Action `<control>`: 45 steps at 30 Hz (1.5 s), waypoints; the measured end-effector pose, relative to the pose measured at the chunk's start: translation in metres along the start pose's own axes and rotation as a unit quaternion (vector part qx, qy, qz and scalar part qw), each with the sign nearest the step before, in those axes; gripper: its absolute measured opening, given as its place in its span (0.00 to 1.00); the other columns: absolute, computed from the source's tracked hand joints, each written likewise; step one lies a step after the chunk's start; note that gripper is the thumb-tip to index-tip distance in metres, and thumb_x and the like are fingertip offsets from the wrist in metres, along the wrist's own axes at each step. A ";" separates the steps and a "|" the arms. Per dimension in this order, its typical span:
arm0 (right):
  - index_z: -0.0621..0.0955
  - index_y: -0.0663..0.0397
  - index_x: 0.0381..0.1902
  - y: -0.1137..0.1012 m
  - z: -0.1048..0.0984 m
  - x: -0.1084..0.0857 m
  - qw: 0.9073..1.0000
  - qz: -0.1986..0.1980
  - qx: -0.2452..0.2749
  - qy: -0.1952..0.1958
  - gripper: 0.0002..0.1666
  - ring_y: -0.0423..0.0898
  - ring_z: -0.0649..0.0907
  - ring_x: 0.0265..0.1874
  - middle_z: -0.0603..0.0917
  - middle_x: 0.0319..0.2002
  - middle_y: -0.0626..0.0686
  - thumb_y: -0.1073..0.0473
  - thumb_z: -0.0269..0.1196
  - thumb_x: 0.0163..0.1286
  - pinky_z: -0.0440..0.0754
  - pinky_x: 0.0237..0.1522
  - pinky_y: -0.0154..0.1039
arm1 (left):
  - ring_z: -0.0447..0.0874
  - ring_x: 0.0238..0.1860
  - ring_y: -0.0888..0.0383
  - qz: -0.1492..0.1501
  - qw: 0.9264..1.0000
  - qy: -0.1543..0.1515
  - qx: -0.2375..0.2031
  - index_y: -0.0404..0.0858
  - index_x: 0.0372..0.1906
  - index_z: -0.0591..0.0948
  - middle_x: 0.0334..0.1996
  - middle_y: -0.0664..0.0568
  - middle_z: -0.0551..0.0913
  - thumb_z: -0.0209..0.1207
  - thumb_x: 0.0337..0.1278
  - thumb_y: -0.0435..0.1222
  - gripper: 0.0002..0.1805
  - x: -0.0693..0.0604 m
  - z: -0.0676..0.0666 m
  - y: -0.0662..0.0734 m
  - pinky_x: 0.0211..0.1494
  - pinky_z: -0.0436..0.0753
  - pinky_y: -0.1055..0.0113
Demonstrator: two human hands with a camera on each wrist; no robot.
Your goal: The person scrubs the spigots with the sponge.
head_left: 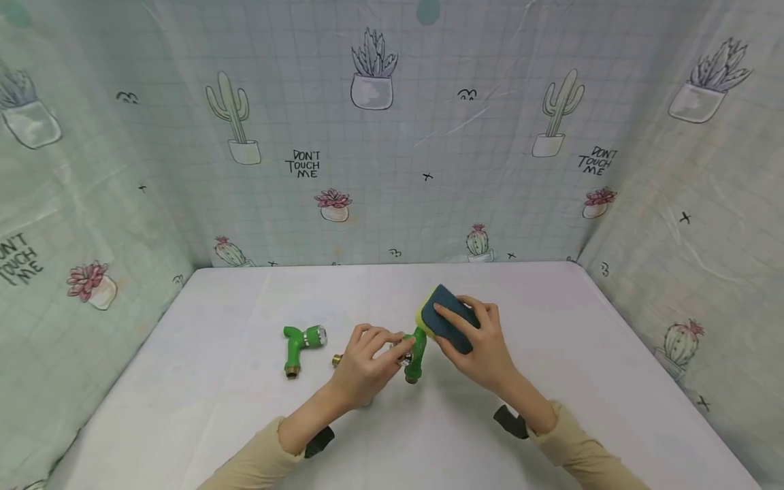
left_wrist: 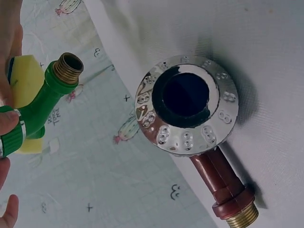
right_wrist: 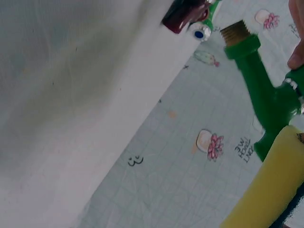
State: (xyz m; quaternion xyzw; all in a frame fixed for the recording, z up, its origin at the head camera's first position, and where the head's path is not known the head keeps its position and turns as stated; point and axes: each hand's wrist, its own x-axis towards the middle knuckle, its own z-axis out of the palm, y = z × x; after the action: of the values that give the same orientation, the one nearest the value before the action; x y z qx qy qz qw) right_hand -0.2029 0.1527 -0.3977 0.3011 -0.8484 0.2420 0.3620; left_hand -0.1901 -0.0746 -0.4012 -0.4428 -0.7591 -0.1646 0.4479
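Note:
My left hand (head_left: 366,367) pinches a green fitting (head_left: 417,354) by its ringed collar, holding it with the brass-threaded end downward in the head view. In the left wrist view the same green fitting (left_wrist: 42,107) shows its threaded opening, with fingers (left_wrist: 7,122) on the collar. My right hand (head_left: 484,344) grips a sponge (head_left: 453,318), dark on one face and yellow on the other. The sponge's yellow side (right_wrist: 270,183) lies against the end of the green fitting (right_wrist: 261,80) opposite the thread in the right wrist view.
Another green fitting (head_left: 295,350) lies on the white table (head_left: 233,408) at the left. A dark red fitting (left_wrist: 221,180) with a silver round head and brass thread lies near my left hand, mostly hidden in the head view. Patterned cloth (head_left: 416,136) surrounds the table.

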 end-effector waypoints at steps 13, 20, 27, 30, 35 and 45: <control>0.79 0.44 0.50 -0.005 -0.003 -0.005 0.995 -0.085 -0.009 0.048 0.23 0.58 0.68 0.42 0.73 0.51 0.66 0.42 0.52 0.62 0.70 0.35 0.51 | 0.77 0.39 0.57 -0.049 0.998 -0.016 -0.039 0.41 0.46 0.79 0.35 0.50 0.76 0.67 0.28 0.26 0.28 0.001 -0.005 -0.001 0.44 0.75 0.63; 0.74 0.46 0.52 0.001 -0.006 -0.015 0.998 -0.007 0.065 0.002 0.27 0.54 0.65 0.50 0.67 0.57 0.62 0.39 0.51 0.61 0.74 0.40 0.51 | 0.77 0.46 0.51 -0.103 0.985 0.007 -0.136 0.39 0.47 0.78 0.41 0.46 0.75 0.62 0.42 0.27 0.21 0.002 -0.010 -0.002 0.44 0.80 0.63; 0.74 0.51 0.52 0.017 -0.002 -0.015 0.995 0.017 0.088 0.037 0.26 0.57 0.66 0.50 0.67 0.56 0.63 0.43 0.56 0.59 0.68 0.39 0.43 | 0.78 0.44 0.49 -0.126 0.969 0.014 -0.210 0.35 0.48 0.76 0.43 0.44 0.74 0.60 0.38 0.21 0.24 0.002 -0.010 0.002 0.30 0.77 0.84; 0.73 0.50 0.52 0.023 -0.002 -0.014 0.995 0.034 0.088 0.033 0.26 0.57 0.66 0.49 0.66 0.55 0.63 0.52 0.63 0.55 0.67 0.39 0.43 | 0.78 0.43 0.49 -0.127 0.966 0.018 -0.223 0.35 0.48 0.76 0.43 0.43 0.74 0.61 0.36 0.20 0.25 0.003 -0.011 0.003 0.27 0.76 0.85; 0.74 0.49 0.51 0.030 -0.003 -0.015 0.995 0.055 0.084 0.024 0.31 0.56 0.66 0.48 0.66 0.55 0.63 0.63 0.67 0.46 0.66 0.39 0.43 | 0.77 0.44 0.49 -0.116 0.968 0.018 -0.222 0.35 0.48 0.75 0.45 0.42 0.74 0.62 0.37 0.22 0.25 0.003 -0.011 0.006 0.25 0.75 0.86; 0.76 0.51 0.50 0.023 -0.006 -0.014 0.994 0.006 0.097 0.049 0.26 0.55 0.66 0.46 0.68 0.54 0.63 0.41 0.54 0.60 0.62 0.39 0.38 | 0.74 0.42 0.52 -0.130 0.972 0.010 -0.198 0.34 0.44 0.76 0.44 0.43 0.76 0.65 0.35 0.25 0.23 0.001 -0.009 0.004 0.25 0.74 0.87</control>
State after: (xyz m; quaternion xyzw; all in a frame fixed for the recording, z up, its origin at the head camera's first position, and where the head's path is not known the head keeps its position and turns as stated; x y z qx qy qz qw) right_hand -0.2079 0.1771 -0.4092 0.3171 -0.8042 0.3399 0.3705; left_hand -0.1821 -0.0771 -0.3961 -0.4185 -0.7580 -0.3726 0.3339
